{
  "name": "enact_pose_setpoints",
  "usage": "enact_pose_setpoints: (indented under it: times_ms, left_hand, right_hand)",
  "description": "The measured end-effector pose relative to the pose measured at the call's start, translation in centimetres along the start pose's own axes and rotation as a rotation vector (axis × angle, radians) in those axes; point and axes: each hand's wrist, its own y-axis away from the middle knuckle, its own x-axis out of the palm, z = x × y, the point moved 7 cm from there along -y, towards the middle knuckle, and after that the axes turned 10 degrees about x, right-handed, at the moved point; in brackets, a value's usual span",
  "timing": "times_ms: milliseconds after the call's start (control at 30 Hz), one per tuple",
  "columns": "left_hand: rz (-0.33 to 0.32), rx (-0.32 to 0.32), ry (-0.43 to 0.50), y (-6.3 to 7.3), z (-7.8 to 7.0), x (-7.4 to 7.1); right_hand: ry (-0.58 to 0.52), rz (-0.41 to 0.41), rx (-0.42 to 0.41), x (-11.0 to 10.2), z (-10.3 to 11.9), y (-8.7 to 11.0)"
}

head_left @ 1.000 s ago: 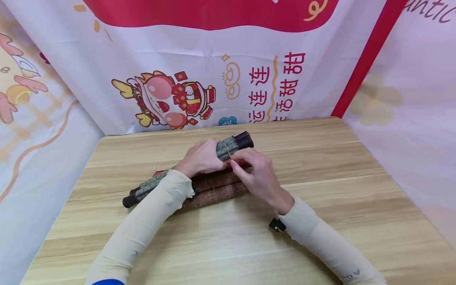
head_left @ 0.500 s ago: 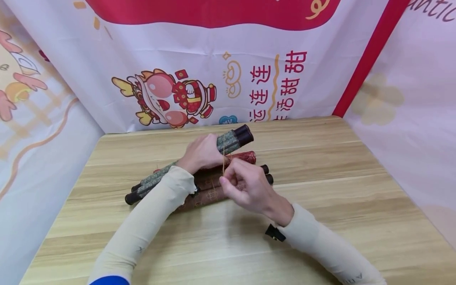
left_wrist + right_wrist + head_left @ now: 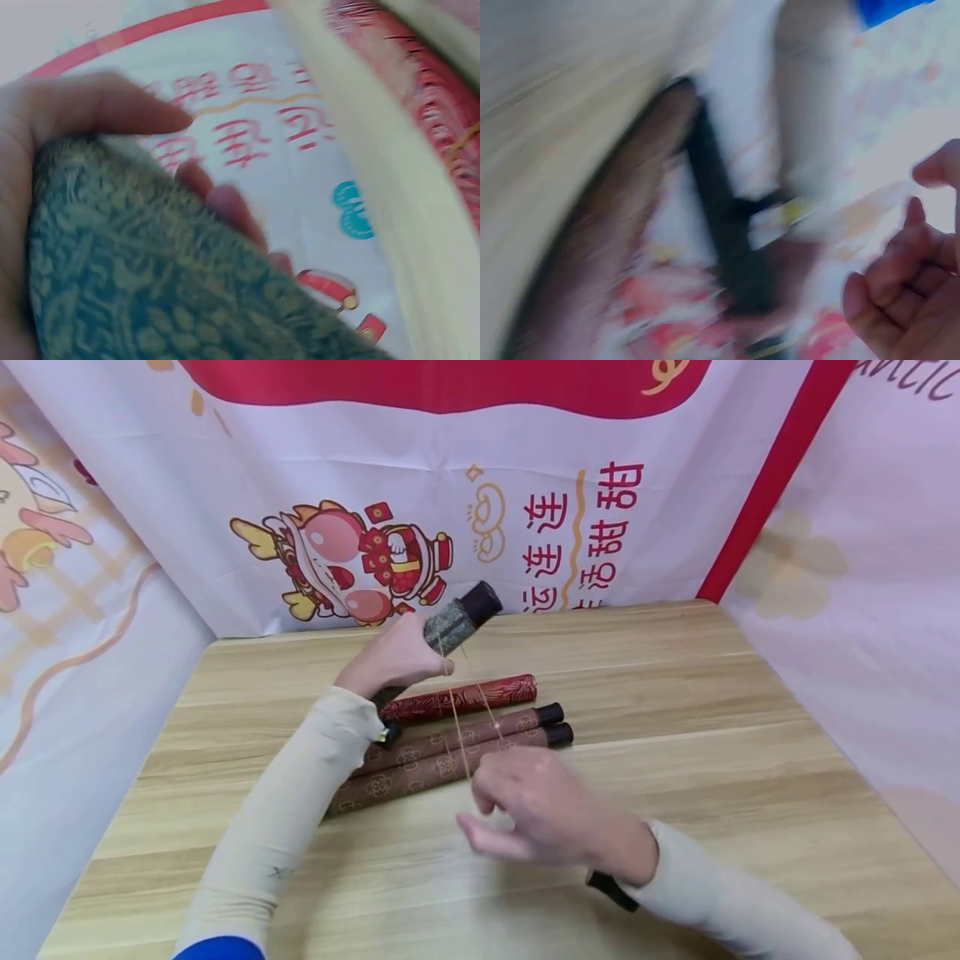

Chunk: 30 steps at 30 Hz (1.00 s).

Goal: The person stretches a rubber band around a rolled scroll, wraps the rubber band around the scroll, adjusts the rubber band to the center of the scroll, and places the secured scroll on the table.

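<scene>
My left hand (image 3: 401, 652) grips a green brocade scroll (image 3: 452, 625) with black end knobs, its near end raised toward the back. In the left wrist view the green patterned scroll (image 3: 150, 262) fills the palm, fingers curled round its far side. A thin tan cord (image 3: 457, 722) runs taut from that scroll down to my right hand (image 3: 536, 806), blurred by motion above the table. Its fingers curl at the cord, with the thumb held apart. The right wrist view shows these bent fingers (image 3: 907, 281) and a faint strand near them.
Beneath the left arm lie a red patterned scroll (image 3: 498, 693) and a pair of brown scrolls (image 3: 427, 768) with black ends, on the wooden table (image 3: 675, 735). Printed cloth (image 3: 420, 452) hangs along the back and sides.
My left hand has lifted the green scroll up and left, off the others. My right hand has pulled down and toward me, drawing the cord out longer.
</scene>
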Motion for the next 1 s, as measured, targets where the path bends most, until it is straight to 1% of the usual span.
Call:
enact_pose_setpoints:
  times_ms: [67,133,167,233,267,333,367,400,467,567,633,700,767,833,933,1000]
  left_hand:
    - [0.034,0.004,0.052,0.5,0.2,-0.8]
    - [0.090,0.004,0.085,1.1,0.4,-1.3]
    - [0.119,0.001,0.107,1.4,0.5,-1.4]
    - [0.174,0.010,0.153,1.9,0.5,-1.4]
    - [0.188,0.019,0.169,2.1,0.4,-1.3]
    - [0.188,0.040,0.179,2.3,0.1,-1.2]
    - [0.174,0.045,0.171,2.2,0.0,-1.1]
    - [0.151,0.056,0.143,2.0,-0.1,-1.0]
    - [0.098,0.060,0.039,1.5,-0.3,-0.7]
    - [0.068,0.030,-0.105,0.6,-0.2,0.4]
    - [0.066,0.009,-0.168,0.0,-0.1,1.3]
    - [0.059,-0.004,-0.182,-0.6,0.1,2.1]
    - [0.036,-0.005,-0.179,-1.2,0.1,2.6]
    - [0.017,-0.004,-0.171,-1.7,0.0,3.0]
    - [0.024,0.003,-0.164,-2.2,-0.3,3.5]
    - [0.031,0.017,-0.160,-2.4,-0.6,3.6]
  right_hand:
    - [0.058,0.118,0.131,1.5,-3.0,0.9]
    - [0.105,0.236,0.248,3.0,-5.8,1.9]
    - [0.124,0.288,0.294,3.6,-7.0,2.5]
    - [0.146,0.361,0.333,4.6,-8.5,3.3]
    - [0.157,0.389,0.341,4.9,-9.0,3.5]
    - [0.184,0.421,0.333,5.4,-9.4,3.5]
    - [0.198,0.430,0.318,5.5,-9.4,3.4]
    - [0.221,0.436,0.296,5.6,-9.2,3.0]
    - [0.273,0.430,0.233,5.6,-8.5,2.2]
    - [0.331,0.367,0.120,5.0,-6.9,0.4]
    - [0.344,0.305,0.062,4.2,-5.7,-0.9]
    - [0.348,0.247,0.016,3.0,-4.1,-2.4]
    - [0.343,0.196,-0.039,1.8,-2.2,-3.8]
    - [0.345,0.152,-0.125,0.8,0.2,-4.6]
    - [0.341,0.116,-0.238,-0.2,3.6,-4.7]
    - [0.341,0.119,-0.271,-0.4,4.7,-4.3]
